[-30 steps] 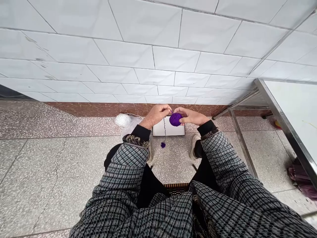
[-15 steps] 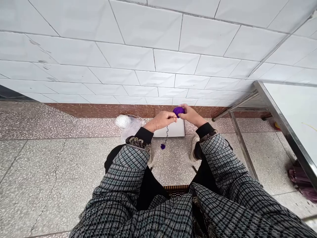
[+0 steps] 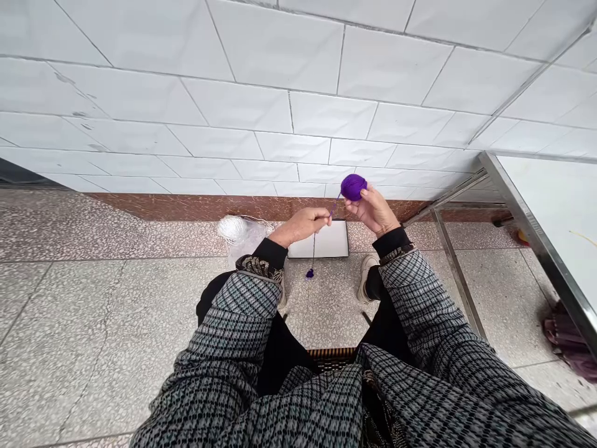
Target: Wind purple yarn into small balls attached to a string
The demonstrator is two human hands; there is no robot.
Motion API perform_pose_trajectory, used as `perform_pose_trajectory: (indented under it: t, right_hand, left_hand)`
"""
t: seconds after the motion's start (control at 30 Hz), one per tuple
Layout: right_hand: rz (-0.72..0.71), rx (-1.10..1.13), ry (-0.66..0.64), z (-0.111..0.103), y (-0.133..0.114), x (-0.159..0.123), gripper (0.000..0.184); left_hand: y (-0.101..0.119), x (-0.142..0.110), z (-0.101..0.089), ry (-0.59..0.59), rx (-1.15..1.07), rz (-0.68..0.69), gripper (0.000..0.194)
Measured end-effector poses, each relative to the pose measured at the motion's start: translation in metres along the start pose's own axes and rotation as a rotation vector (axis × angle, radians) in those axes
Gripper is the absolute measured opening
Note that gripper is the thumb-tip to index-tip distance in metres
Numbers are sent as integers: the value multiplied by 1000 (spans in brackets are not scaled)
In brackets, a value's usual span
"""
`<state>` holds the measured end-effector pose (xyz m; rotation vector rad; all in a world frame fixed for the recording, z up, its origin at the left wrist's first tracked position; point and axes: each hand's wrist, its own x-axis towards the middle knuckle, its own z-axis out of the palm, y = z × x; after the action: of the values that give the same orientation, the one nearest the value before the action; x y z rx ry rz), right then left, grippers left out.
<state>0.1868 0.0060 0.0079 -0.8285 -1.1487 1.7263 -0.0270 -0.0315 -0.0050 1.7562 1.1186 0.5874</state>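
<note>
My right hand (image 3: pixel 372 210) grips a purple ball of yarn (image 3: pixel 353 186) with the fingertips, raised in front of the wall's base. From the ball a strand of purple yarn (image 3: pixel 335 202) slants down to my left hand (image 3: pixel 305 225), whose fingers are pinched closed on it. Below that hand the strand continues dark and nearly straight over a shallow white box (image 3: pixel 332 240) with a dark rim. It ends at a small purple clump of yarn (image 3: pixel 310 273) by the floor.
A white ball of yarn (image 3: pixel 232 229) with clear plastic (image 3: pixel 249 238) lies left of the box. A metal-framed table (image 3: pixel 536 230) stands at right, with a dark reddish cloth (image 3: pixel 566 342) beneath it. My shoe (image 3: pixel 367 278) is near the box. A tiled wall (image 3: pixel 275 149) rises ahead.
My right hand has moved up and right with the purple ball, away from my left hand. A strand now stretches between them. The hanging yarn looks straighter.
</note>
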Motion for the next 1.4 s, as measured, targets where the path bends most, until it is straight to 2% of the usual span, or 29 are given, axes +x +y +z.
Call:
perform_pose_trajectory:
  t: [0.1, 0.17, 0.23, 0.3, 0.37, 0.4, 0.47, 0.6, 0.7, 0.8, 0.87, 0.9, 0.97, 1.03, 1.1, 1.17, 1.23, 1.3, 1.4]
  right_hand:
    - [34, -136, 187, -3, 10, 7, 46]
    - [112, -367, 196, -4, 15, 8, 42]
    - [213, -594, 33, -3, 16, 4, 40]
    - [313, -666, -265, 0, 13, -2, 41]
    - [352, -542, -517, 2, 6, -8, 44]
    - [331, -437, -561, 2, 3, -10, 47]
    - [227, -210, -504, 1, -2, -11, 53]
    - [-15, 80, -169, -7, -2, -3, 58]
    - [-48, 65, 10, -9, 6, 5, 53]
    - [42, -163, 96, -9, 17, 10, 45]
    - [95, -423, 85, -8, 22, 9, 42]
    - [120, -553, 33, -7, 23, 8, 41]
    - [180, -714, -175, -4, 21, 2, 40]
    - [256, -658, -443, -2, 15, -3, 41]
    - [262, -443, -560, -1, 8, -8, 45]
    - [195, -212, -496, -1, 3, -9, 50]
    - [116, -50, -350, -1, 1, -7, 55]
    - [65, 30, -211, -1, 3, -3, 57]
    - [35, 7, -34, 1, 9, 3, 55]
  left_hand:
    - [7, -3, 3, -175, 27, 64, 18]
    - [9, -5, 3, -168, 23, 92, 19]
    - [7, -5, 0, -73, 6, 85, 18]
    - [3, -4, -3, 39, -4, 55, 19]
    - [-1, -4, -7, 105, 2, 24, 19]
    - [-2, -3, -8, 115, 9, 12, 19]
    - [-3, -3, -8, 93, 23, -2, 18]
    - [1, -3, -4, -33, 36, 14, 17]
    - [6, -4, 1, -157, 27, 64, 18]
    - [8, -5, 3, -203, 19, 113, 19]
    - [8, -5, 2, -145, 24, 118, 20]
    - [8, -6, 1, -95, 28, 111, 20]
    - [6, -5, -2, 22, 37, 87, 20]
    - [4, -5, -4, 118, 45, 57, 20]
    - [2, -3, -6, 185, 49, 21, 21]
    - [0, -2, -5, 226, 53, -20, 21]
    - [1, 0, -2, 212, 63, -37, 20]
    - [3, -1, 2, 124, 80, -13, 19]
    - [9, -3, 6, -32, 89, 68, 19]
